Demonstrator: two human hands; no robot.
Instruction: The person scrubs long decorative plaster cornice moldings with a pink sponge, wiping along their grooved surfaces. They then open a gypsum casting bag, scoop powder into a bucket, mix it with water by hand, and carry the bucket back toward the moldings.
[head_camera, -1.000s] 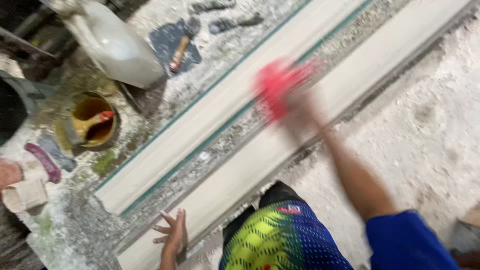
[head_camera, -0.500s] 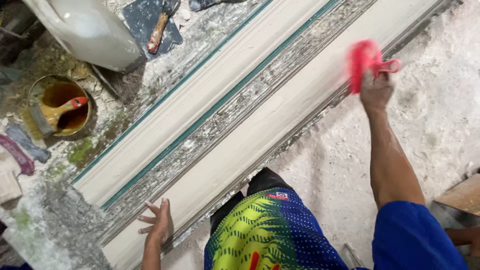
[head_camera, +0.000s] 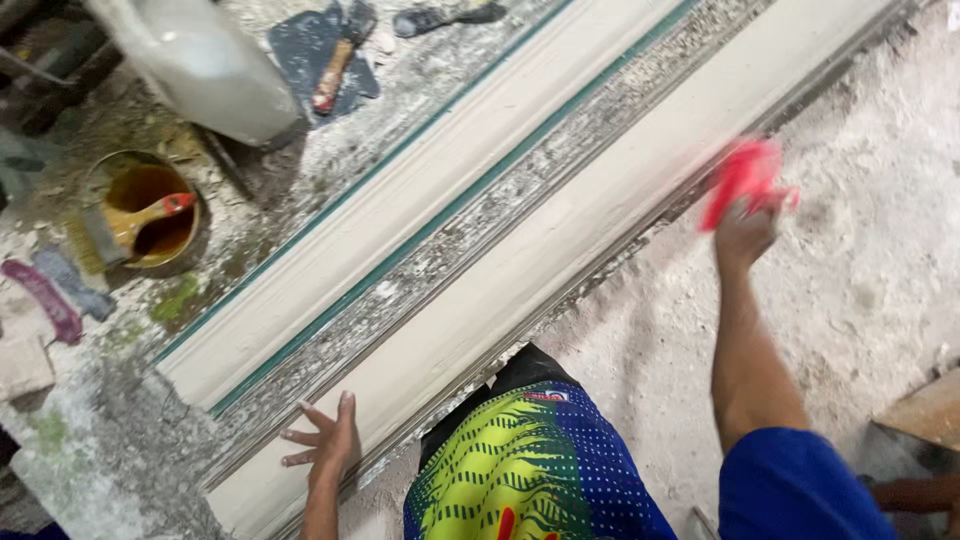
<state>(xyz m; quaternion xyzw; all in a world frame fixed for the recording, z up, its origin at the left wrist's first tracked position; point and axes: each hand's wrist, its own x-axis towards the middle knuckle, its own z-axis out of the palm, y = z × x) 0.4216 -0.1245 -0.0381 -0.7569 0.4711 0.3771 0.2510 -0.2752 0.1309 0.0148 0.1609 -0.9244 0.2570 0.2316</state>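
Your right hand (head_camera: 745, 235), gripping the blurred red plastic scraper (head_camera: 742, 180), has dropped off the long white plaster moulding (head_camera: 560, 250); your open left hand (head_camera: 325, 440) merely rests flat, so a hasty return could gouge it.

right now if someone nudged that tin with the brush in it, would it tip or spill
Probably not tip easily: the tin looks squat and wide, sitting on the messy table. It holds yellowish liquid, so a hard shove could slosh some out. The brush leans over the rim, so it may well swing or slide.
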